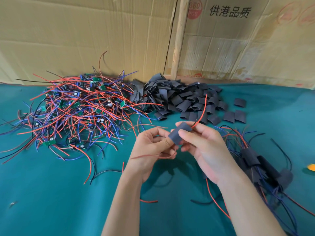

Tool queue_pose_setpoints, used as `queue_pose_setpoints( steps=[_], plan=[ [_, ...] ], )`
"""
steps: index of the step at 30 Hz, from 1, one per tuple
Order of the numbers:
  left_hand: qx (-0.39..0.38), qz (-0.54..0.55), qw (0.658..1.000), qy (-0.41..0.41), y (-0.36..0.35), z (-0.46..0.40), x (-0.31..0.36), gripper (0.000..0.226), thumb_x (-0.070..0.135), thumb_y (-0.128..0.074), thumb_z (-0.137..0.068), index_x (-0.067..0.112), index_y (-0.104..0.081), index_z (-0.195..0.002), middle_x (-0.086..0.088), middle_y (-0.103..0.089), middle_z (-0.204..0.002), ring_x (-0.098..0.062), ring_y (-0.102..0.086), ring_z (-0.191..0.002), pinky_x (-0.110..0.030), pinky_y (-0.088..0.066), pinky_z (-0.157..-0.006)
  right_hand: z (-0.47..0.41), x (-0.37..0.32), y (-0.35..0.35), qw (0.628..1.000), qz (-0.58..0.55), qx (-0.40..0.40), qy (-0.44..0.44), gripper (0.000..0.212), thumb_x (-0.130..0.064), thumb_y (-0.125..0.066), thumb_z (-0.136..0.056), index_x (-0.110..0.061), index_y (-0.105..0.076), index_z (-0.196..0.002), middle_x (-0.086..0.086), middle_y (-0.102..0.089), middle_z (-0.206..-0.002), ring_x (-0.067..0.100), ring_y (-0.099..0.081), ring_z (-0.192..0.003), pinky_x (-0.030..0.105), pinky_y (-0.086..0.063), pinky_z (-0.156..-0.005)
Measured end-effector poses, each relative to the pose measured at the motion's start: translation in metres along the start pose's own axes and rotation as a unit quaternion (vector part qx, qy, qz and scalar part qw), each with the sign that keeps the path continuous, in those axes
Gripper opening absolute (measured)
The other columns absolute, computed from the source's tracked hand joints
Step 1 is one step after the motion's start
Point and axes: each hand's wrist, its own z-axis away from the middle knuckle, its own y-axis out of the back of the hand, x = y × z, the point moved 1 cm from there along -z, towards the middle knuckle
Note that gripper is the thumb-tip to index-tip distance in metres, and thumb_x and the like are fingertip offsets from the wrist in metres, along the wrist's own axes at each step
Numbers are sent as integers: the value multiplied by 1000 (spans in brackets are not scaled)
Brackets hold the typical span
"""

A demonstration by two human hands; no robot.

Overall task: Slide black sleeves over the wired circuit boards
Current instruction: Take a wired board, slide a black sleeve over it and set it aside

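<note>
Both forearms are reaching in from the bottom edge over the teal green felt table cover (51, 193). The right hand (204, 150) is pinching a short black tubular sleeve (179, 133) between thumb and fingers, holding it above the cloth at centre. A thin red wire (202, 111) is sticking up and away from the sleeve's far end. The left hand (151, 147) is curling its fingers around thin reddish wire leads (153, 156) trailing out of the sleeve's near end; the board itself is hidden, so whether it is fully inside cannot be told.

Just right of the right wrist, a small heap of sleeved boards with red, blue and black wires (260, 166) is lying on the cloth. A small orange object (311, 167) is showing at the right edge, too cut off to identify.

Farther back on the left, a large tangle of green circuit boards with red, blue and black wires (73, 109) is spreading out. Beside it, touching at its right side, a pile of empty black sleeves (179, 97) is sitting, with a few strays lying apart to the right.

Behind everything, brown corrugated cardboard sheets (85, 40) are standing upright as a backdrop.
</note>
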Motion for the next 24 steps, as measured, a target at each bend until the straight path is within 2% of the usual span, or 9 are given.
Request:
queue_pose_setpoints(
  steps=[5, 8, 10, 12, 15, 17, 20, 22, 24],
  plan=[
    [-31, -8, 999, -4, 1, 2, 3, 3, 6, -66, -92, 5, -66, -95, -12, -73, -80, -18, -67, -61, -29, -59, -64, 7, -25, 9, 996, 40, 77, 11, 20, 4, -64, -89, -7, -68, -105, 20, -78, -97, 19, -70, -76, 26, -49, -59],
    [21, -15, 1000, -5, 5, 0, 2, 12, -2, -59, -96, 6, -68, -94, -9, -73, -80, -17, -67, -62, -29, -59, -66, 18, -56, 38, 962, 247, 113, 6, 22, -18, -70, -70, -20, -72, -92, 9, -79, -82, 19, -63, -69, 32, -43, -59],
    [61, -12, 998, -4, 6, -2, 1, 14, -3, -56, -96, 6, -66, -93, -8, -72, -77, -16, -66, -59, -28, -59, -63, 31, -73, 54, 908, 407, 92, -27, 37, -33, -65, -57, -32, -73, -94, 1, -76, -74, 10, -58, -60, 31, -45, -59],
    [93, -27, 995, -1, 5, -5, -1, 16, -4, -55, -96, 7, -66, -91, -8, -70, -75, -17, -66, -57, -28, -59, -63, 39, -81, 62, 835, 540, 77, -62, 38, -40, -66, -56, -37, -72, -94, -4, -74, -70, 12, -60, -60, 35, -50, -63],
    [118, -42, 992, 0, 5, -6, -3, 18, -5, -53, -95, 7, -65, -89, -8, -68, -73, -18, -66, -57, -29, -59, -61, 39, -82, 67, 692, 714, 68, -86, 29, -31, -74, -69, -31, -71, -97, -11, -70, -69, 19, -64, -74, 32, -50, -71],
    [138, -46, 989, -5, 8, -6, -3, 18, -4, -53, -94, 7, -66, -88, -7, -68, -71, -18, -66, -57, -28, -57, -55, 34, -84, 61, 639, 761, 98, -54, 39, -29, -78, -72, -32, -69, -110, -17, -67, -80, 22, -63, -83, 33, -49, -78],
    [192, -58, 980, -19, 13, -8, -4, 21, -5, -52, -92, 8, -67, -85, -6, -67, -70, -17, -66, -59, -27, -53, -48, 19, -90, 32, 681, 722, 110, 44, 35, -29, -78, -73, -35, -71, -107, -21, -66, -86, 21, -65, -84, 35, -50, -82],
    [227, -71, 971, -30, 16, -8, -4, 20, -4, -52, -90, 8, -67, -85, -8, -67, -71, -16, -66, -60, -27, -52, -48, -3, -85, -1, 723, 685, 59, 71, 23, -28, -75, -76, -35, -72, -97, -24, -67, -75, 12, -65, -80, 31, -50, -79],
    [254, -83, 963, -36, 19, -9, -4, 18, -4, -53, -88, 7, -67, -86, -10, -66, -74, -16, -66, -61, -28, -53, -48, -33, -71, -36, 731, 679, -10, 73, 19, -24, -68, -79, -34, -72, -95, -18, -70, -76, 14, -66, -83, 32, -53, -83]
  ],
)
